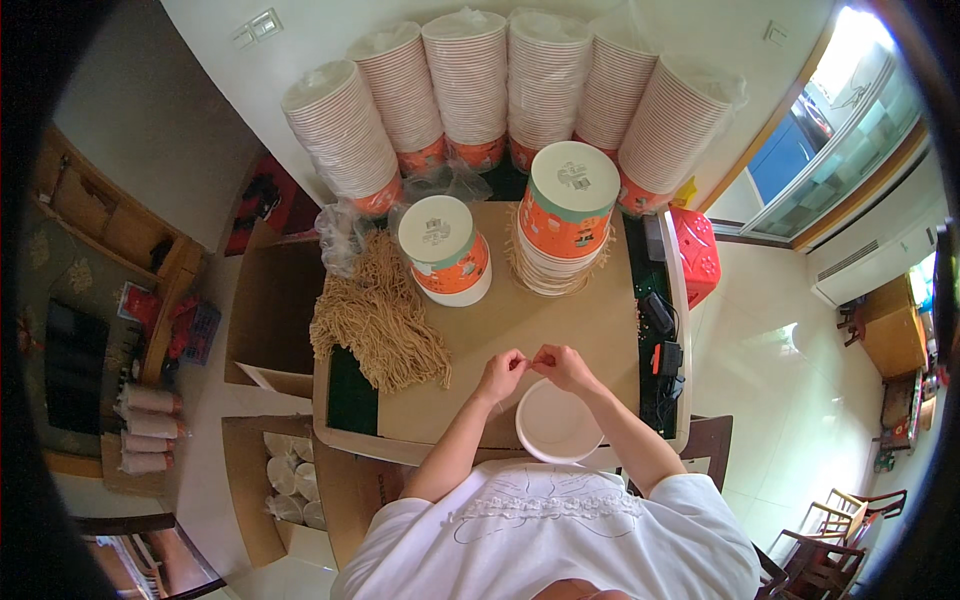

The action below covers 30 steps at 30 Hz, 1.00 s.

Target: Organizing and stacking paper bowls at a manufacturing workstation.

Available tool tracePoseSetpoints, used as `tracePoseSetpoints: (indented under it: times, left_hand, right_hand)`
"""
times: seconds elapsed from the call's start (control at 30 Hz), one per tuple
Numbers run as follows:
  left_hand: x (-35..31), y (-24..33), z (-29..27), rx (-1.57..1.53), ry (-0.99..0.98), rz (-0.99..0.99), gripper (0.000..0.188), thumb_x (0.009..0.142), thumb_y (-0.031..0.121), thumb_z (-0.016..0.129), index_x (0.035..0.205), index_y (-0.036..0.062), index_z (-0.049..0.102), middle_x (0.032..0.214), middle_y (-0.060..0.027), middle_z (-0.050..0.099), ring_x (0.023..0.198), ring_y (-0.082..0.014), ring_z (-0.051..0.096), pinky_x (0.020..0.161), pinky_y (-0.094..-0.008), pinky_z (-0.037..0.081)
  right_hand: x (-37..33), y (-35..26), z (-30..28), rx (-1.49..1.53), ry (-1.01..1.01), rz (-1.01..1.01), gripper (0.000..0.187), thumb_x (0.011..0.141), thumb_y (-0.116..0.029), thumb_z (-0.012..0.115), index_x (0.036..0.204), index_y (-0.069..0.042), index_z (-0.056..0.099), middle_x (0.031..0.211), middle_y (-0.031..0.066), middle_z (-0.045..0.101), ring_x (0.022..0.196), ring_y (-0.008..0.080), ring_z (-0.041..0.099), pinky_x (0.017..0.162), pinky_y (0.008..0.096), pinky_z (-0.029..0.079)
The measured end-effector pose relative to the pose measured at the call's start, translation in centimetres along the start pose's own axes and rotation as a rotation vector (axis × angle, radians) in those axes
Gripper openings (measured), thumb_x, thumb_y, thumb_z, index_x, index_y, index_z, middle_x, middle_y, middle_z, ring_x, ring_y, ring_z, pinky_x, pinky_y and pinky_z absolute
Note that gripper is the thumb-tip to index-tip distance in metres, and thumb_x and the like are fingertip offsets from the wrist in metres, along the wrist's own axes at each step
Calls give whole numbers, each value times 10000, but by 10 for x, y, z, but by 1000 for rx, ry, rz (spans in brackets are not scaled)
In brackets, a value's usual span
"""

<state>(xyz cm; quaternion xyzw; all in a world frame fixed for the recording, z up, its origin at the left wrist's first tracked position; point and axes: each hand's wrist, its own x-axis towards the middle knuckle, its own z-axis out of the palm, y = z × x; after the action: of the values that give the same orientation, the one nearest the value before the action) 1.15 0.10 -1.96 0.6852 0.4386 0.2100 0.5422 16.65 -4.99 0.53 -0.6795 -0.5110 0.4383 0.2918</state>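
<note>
In the middle of the table my left hand (503, 376) and my right hand (562, 368) meet, fingers pinched together. Between them is a thin cord, barely visible and mostly hidden by the fingers. Just below my right hand stands a white paper bucket (561, 420), its mouth facing up near the table's front edge. A tangled heap of tan cords (375, 315) lies to the left. Beyond my hands, upside-down orange-and-white paper buckets form a shorter stack (447, 250) and a taller stack (568, 205), the latter with cords around its lower part.
Tall plastic-wrapped stacks of buckets (465, 85) line the wall side. A cardboard sheet (490, 345) covers the tabletop. Black chargers (662, 345) sit at the right edge, beside a red plastic stool (694, 255). An open carton (290, 480) with wrapped white items stands at the lower left.
</note>
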Motion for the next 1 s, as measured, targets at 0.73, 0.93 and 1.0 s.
tracePoseSetpoints:
  times: [0.73, 0.93, 1.0]
  left_hand:
    - [1, -5, 4, 45, 39, 7, 263, 849, 217, 458, 695, 13, 519, 602, -94, 536, 571, -184, 515, 547, -315, 409]
    - [1, -6, 6, 49, 71, 65, 158, 826, 149, 502, 756, 10, 522, 636, -78, 567, 595, -143, 540, 563, -293, 431]
    - [1, -9, 4, 70, 73, 79, 137, 816, 135, 515, 756, 11, 522, 647, -87, 580, 604, -162, 560, 566, -301, 438]
  right_hand:
    - [-3, -8, -2, -4, 9, 3, 164, 731, -187, 616, 781, -32, 597, 596, 45, 561, 546, 107, 499, 518, 272, 416]
    - [-1, -2, -1, 3, -8, 19, 163, 740, -186, 607, 798, -34, 596, 617, 36, 569, 562, 97, 500, 529, 266, 419]
    - [-1, -2, -1, 5, -4, 33, 159, 741, -191, 597, 797, -42, 605, 656, 76, 593, 598, 157, 551, 558, 295, 442]
